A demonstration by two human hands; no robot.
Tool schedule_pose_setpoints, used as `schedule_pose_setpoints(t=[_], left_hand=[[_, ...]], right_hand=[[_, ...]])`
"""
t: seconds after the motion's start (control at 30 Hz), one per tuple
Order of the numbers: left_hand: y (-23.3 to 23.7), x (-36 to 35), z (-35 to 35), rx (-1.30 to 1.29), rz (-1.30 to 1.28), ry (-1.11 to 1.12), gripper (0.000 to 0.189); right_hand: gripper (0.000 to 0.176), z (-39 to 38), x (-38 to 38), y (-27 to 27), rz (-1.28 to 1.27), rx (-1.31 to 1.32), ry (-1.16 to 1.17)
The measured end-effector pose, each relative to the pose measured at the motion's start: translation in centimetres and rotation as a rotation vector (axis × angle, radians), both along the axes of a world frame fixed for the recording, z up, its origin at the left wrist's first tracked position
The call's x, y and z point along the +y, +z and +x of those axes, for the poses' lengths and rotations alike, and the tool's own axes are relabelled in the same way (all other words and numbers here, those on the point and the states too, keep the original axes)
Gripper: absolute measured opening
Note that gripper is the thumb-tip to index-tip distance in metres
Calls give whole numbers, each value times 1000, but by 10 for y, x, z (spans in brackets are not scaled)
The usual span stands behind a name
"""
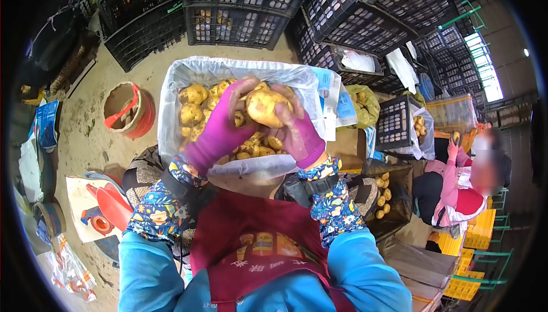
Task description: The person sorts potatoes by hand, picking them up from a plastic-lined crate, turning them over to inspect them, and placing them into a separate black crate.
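Note:
A large yellow potato (265, 108) with brown specks is held up between my two gloved hands. My right hand (298, 126), in a purple glove with bare fingertips, curls its fingers round the potato's right side. On the other side my left hand (224, 121) is beside the potato, its thumb and fingers bent; whether it grips the potato is unclear. Both are above a box lined with clear plastic (242, 168), which holds several potatoes (193, 94). Part of the box's contents is hidden by my hands.
Black crates (234, 25) are stacked behind the box. A red-and-white bucket (130, 109) stands at left, near a red scoop (114, 203). At right are a dark-lined crate (402, 198) with potatoes and a seated person (451, 183) holding a potato. Yellow crates (480, 229) stand beyond.

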State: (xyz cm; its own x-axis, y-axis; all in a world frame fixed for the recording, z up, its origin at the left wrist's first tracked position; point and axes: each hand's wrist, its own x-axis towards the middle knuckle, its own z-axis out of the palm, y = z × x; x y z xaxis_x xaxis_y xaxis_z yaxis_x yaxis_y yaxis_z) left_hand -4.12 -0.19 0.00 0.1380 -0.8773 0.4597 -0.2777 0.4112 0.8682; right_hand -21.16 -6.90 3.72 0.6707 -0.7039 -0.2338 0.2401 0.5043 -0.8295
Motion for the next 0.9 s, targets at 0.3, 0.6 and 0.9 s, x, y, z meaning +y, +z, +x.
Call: schedule_pose_setpoints(t=[0.3,0.6,0.9], left_hand=[[0,4,3,457,344,-324,73],[0,15,13,369,391,-8,62],[-45,-10,24,227,483,-71,62]], right_hand=[[91,-37,-16,0,-664,70,-173],[52,-490,1,-144,-333,501,-1063],[45,-455,80,-73,-135,-416,-735]])
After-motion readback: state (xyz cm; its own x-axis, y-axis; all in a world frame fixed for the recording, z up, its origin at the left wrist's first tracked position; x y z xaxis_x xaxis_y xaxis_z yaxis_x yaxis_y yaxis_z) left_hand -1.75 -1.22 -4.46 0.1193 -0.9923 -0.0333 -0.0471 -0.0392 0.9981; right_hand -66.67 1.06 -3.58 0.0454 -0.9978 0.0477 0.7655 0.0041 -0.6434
